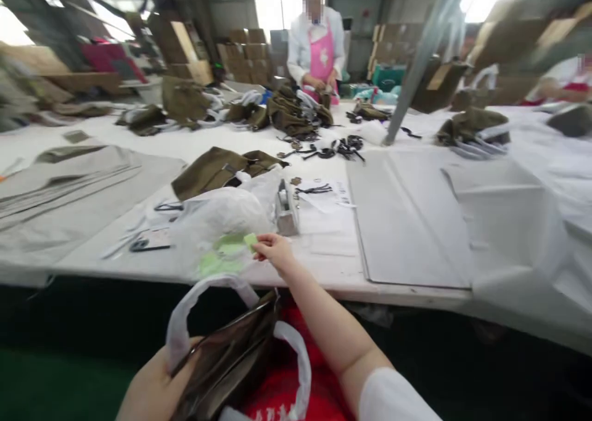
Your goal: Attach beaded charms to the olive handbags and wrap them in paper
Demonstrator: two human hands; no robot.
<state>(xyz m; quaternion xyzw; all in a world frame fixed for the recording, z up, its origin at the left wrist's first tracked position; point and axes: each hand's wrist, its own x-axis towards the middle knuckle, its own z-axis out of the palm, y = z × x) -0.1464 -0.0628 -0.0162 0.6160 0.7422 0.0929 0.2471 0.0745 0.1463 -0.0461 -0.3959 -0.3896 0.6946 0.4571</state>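
At the lower left, my left hand [160,381] grips the edge of a dark brown bag [231,353], whose handles are wrapped in white. The bag is tilted in front of my body, below the table edge. Over the table's near edge, my right hand [272,251] pinches a small light green piece [250,242] between thumb and fingers. More green pieces [222,257] lie just left of it, partly under a clear plastic bag [222,214]. A grey metal holder [287,208] stands right behind my right hand.
Behind the plastic lies an olive bag [210,171]. A grey sheet [407,224] covers the table at right, and a metal pole [416,69] rises beyond it. Black straps [342,148] and more olive bags [296,110] sit farther back, near a person in a pink apron [322,48].
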